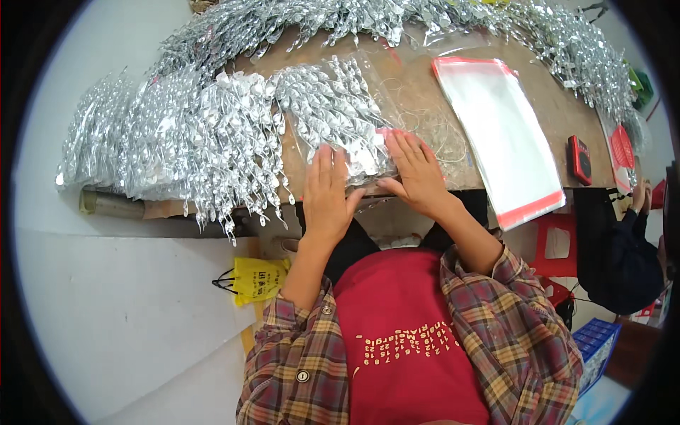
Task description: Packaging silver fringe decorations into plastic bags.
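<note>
A clear plastic bag filled with shiny silver twisted strands [329, 103] lies flat near the table's front edge, its red-edged end towards me. My left hand [327, 198] rests on the bag's near left part, fingers stretched out and thumb apart. On the near right part, beside a red patch, lies my right hand [419, 176], also flat with spread fingers. The two thumbs point towards each other, slightly apart. Neither hand grips anything. To the right is a stack of clear flat bags with red edges [499, 131].
Piled silver strands [177, 134] cover the table's left side and overhang its front edge. More silver strands [340, 21] line the back. A red device [579, 160] sits at the right, near a red basket [622, 147]. Another person [623, 255] is at the far right. A yellow bag [259, 280] hangs below the table.
</note>
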Demonstrator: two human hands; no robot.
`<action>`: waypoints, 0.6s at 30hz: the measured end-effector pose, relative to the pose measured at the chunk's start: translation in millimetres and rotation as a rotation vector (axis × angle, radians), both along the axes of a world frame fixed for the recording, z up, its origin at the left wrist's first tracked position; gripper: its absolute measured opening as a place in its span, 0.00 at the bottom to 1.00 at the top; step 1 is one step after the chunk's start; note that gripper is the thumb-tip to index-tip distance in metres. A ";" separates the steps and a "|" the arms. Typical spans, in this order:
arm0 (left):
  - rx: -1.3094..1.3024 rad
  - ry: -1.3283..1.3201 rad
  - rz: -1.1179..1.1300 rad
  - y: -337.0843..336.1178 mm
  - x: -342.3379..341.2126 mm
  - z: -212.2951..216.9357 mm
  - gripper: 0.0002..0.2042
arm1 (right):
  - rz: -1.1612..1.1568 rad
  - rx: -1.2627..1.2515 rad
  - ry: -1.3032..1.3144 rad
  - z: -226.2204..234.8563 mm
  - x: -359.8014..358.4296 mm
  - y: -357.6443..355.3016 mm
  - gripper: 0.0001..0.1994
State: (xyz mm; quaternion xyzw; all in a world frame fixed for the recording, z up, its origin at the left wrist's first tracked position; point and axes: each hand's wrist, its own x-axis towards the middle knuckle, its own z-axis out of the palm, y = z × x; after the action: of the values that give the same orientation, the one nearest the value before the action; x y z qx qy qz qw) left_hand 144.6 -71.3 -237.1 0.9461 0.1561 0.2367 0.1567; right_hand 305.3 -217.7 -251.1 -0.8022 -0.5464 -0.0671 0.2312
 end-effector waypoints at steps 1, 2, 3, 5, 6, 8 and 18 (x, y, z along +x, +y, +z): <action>0.000 0.003 -0.002 1.6 -4.5 -2.3 0.37 | -0.026 -0.064 -0.048 1.0 -2.5 -5.1 0.42; -0.026 -0.012 0.024 4.1 -9.8 -6.0 0.38 | -0.054 -0.127 -0.095 2.2 -4.4 -9.0 0.42; -0.051 -0.027 0.049 5.8 -12.9 -7.7 0.38 | -0.057 -0.126 -0.092 3.2 -5.3 -11.3 0.42; -0.045 -0.010 0.054 5.4 -13.2 -6.9 0.39 | -0.069 -0.206 -0.154 4.7 -7.0 -17.5 0.43; -0.034 -0.014 0.048 5.7 -13.6 -9.2 0.39 | -0.073 -0.203 -0.153 4.9 -8.2 -21.6 0.43; -0.015 -0.020 0.041 7.7 -14.9 -7.9 0.39 | -0.063 -0.183 -0.126 5.4 -11.1 -28.9 0.42; -1.248 -0.238 0.313 34.5 -1.7 25.1 0.25 | -0.083 -0.052 -0.054 3.7 25.4 -42.1 0.29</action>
State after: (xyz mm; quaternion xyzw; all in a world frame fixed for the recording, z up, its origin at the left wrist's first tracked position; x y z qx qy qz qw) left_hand 142.9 -36.7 -212.0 0.6109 0.3818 0.2247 0.6562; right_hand 330.7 -259.8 -247.4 -0.8277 -0.5205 -0.0841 0.1924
